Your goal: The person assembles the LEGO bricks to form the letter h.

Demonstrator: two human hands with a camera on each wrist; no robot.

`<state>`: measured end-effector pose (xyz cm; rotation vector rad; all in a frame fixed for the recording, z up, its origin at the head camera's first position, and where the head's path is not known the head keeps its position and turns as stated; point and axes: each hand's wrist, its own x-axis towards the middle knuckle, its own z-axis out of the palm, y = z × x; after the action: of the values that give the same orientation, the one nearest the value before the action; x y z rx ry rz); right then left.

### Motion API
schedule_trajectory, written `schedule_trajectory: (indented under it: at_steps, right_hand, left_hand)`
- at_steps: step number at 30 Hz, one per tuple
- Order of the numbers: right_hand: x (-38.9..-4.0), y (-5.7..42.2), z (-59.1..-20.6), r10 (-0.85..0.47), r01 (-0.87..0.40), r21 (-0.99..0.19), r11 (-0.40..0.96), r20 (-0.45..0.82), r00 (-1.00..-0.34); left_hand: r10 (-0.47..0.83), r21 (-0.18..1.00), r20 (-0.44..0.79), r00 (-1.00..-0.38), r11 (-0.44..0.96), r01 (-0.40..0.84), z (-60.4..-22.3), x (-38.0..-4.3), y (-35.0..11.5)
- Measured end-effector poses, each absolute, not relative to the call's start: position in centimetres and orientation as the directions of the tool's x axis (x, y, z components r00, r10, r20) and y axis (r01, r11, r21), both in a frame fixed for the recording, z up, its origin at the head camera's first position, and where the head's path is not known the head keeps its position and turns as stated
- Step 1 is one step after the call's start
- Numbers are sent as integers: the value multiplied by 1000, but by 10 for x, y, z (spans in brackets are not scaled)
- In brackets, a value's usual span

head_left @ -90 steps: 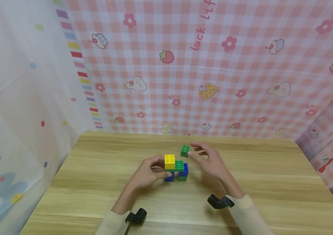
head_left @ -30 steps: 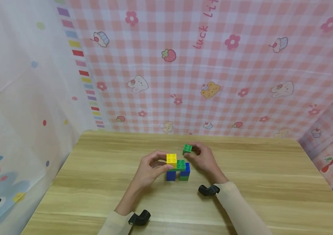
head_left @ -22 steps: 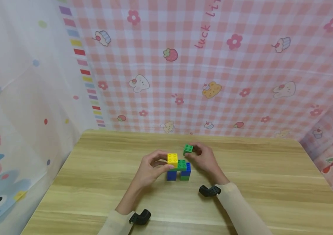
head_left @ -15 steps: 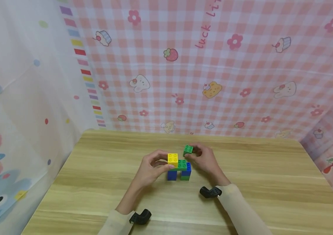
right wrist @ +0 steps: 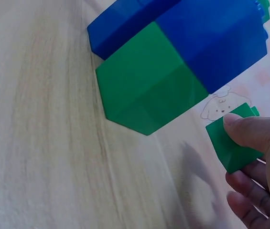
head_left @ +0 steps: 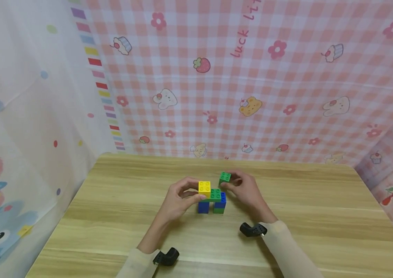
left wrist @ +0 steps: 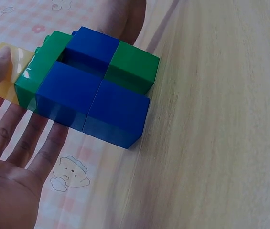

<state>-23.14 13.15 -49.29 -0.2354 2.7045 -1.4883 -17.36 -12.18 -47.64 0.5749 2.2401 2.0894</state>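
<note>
A small structure of toy building bricks stands on the table. Its two legs are a stack of blue bricks [left wrist: 70, 90] and a blue brick [right wrist: 216, 43] over a green brick [right wrist: 149, 78]. Across them lies a green brick [head_left: 215, 194], with a yellow brick [head_left: 204, 188] on its left end. My left hand [head_left: 179, 199] pinches the yellow brick between thumb and fingers. Just behind and right of the structure, my right hand [head_left: 246, 189] holds a loose green brick [head_left: 225, 177] by thumb and fingertips, apart from the other bricks.
The wooden table [head_left: 130, 177] reaches back to a pink checked cloth [head_left: 217, 88]. A white printed cloth [head_left: 33, 116] hangs at the left. Each wrist carries a black camera mount [head_left: 253, 229].
My left hand's thumb has gone from the lower blue brick up to the yellow one. The right hand, with the loose green brick, shifts slightly to the right.
</note>
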Motion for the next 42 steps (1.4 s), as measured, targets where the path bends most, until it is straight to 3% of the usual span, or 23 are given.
schedule_trajectory:
  at_steps: [42]
  right_hand:
    - [-192,143,-435,-234,-305,-807,506,212,-949]
  left_hand:
    - [269,974,219,-938,3,228,-476,-168,-95]
